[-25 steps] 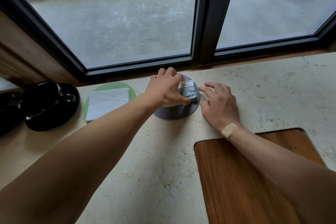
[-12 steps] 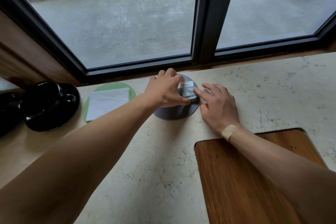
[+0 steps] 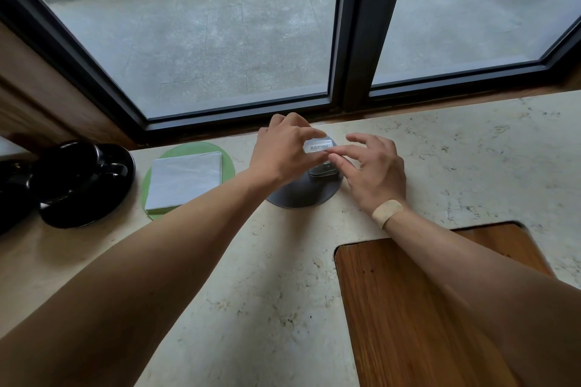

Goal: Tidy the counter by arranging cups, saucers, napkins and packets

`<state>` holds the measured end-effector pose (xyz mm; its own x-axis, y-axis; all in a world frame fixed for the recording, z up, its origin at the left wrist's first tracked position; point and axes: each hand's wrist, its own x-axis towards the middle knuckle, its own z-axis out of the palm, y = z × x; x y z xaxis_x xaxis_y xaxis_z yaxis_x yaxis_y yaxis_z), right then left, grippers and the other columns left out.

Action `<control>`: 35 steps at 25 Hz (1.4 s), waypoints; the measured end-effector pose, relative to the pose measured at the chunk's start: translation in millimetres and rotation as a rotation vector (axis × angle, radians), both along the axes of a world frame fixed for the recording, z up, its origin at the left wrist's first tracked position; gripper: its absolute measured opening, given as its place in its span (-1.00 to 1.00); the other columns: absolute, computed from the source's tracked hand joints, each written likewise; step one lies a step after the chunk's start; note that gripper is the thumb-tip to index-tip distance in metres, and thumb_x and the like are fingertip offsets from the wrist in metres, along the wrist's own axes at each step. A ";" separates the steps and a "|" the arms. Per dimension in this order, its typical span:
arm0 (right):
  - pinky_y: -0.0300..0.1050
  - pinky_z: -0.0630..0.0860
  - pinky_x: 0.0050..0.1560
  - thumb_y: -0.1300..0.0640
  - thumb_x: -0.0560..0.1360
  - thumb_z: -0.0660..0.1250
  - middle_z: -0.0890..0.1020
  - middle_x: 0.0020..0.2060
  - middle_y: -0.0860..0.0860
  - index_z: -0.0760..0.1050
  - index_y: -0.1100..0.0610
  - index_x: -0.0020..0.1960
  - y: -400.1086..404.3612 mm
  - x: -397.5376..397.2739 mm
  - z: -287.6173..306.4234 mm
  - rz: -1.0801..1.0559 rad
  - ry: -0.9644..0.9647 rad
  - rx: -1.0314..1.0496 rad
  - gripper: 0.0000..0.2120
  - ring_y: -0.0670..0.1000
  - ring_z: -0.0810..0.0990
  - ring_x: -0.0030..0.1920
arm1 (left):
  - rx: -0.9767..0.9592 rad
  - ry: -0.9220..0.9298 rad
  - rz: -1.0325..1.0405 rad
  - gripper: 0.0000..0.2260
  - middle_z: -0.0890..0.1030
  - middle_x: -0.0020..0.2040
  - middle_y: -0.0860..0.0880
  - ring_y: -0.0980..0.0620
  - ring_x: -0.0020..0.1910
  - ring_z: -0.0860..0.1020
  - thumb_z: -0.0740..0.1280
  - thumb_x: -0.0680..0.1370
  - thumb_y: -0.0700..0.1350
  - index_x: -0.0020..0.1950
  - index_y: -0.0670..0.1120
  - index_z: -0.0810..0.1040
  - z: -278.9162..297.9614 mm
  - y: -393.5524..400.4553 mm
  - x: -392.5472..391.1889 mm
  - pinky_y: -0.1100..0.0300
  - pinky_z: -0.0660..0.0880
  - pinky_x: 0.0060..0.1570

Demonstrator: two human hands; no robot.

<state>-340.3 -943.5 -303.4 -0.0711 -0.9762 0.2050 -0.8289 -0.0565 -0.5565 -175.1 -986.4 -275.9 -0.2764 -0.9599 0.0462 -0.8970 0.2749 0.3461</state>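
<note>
A small white packet (image 3: 317,147) with printed letters is lifted just above the grey round saucer (image 3: 301,193), pinched by my left hand (image 3: 283,152). My right hand (image 3: 374,170) touches the packet's lower edge with its index finger, other fingers spread. Another dark packet (image 3: 322,170) lies on the saucer beneath. A white folded napkin (image 3: 185,179) rests on a green round coaster (image 3: 228,166) to the left. A black cup (image 3: 67,166) sits on a black saucer (image 3: 88,214) at far left.
The marble counter (image 3: 251,292) runs under a dark window frame (image 3: 239,116). A wooden inset board (image 3: 408,308) lies at the front right. More black crockery (image 3: 12,198) is at the left edge.
My left hand has raised the white packet off the grey saucer. My right index finger has moved in from beside the saucer and now touches the packet.
</note>
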 end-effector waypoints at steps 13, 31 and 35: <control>0.23 0.01 0.45 -0.23 0.55 0.14 0.19 0.52 -0.04 0.28 -0.32 0.39 -21.8 -9.8 4.6 0.163 0.231 0.279 -0.60 0.16 -0.01 0.51 | 0.079 -0.079 -0.019 -0.55 0.44 0.30 0.03 -0.05 0.30 0.27 0.34 0.44 0.32 0.31 0.23 0.51 -3.1 6.6 11.8 -0.01 0.30 0.19; 0.23 0.00 0.46 -0.33 0.49 0.16 0.19 0.53 -0.02 0.26 -0.33 0.40 -15.9 -16.0 1.3 0.150 0.241 0.322 -0.52 0.19 0.00 0.52 | 0.202 -0.065 0.005 -0.53 0.36 0.29 0.05 -0.07 0.29 0.21 0.43 0.41 0.24 0.32 0.30 0.48 0.9 2.9 7.6 0.03 0.17 0.13; 0.24 0.04 0.45 -0.32 0.50 0.14 0.21 0.52 -0.01 0.21 -0.30 0.44 -14.3 -13.7 5.2 0.137 0.222 0.273 -0.48 0.18 0.02 0.52 | 0.145 -0.064 -0.016 -0.51 0.36 0.34 0.05 -0.08 0.34 0.19 0.42 0.41 0.26 0.33 0.30 0.45 3.4 3.9 10.3 0.00 0.16 0.21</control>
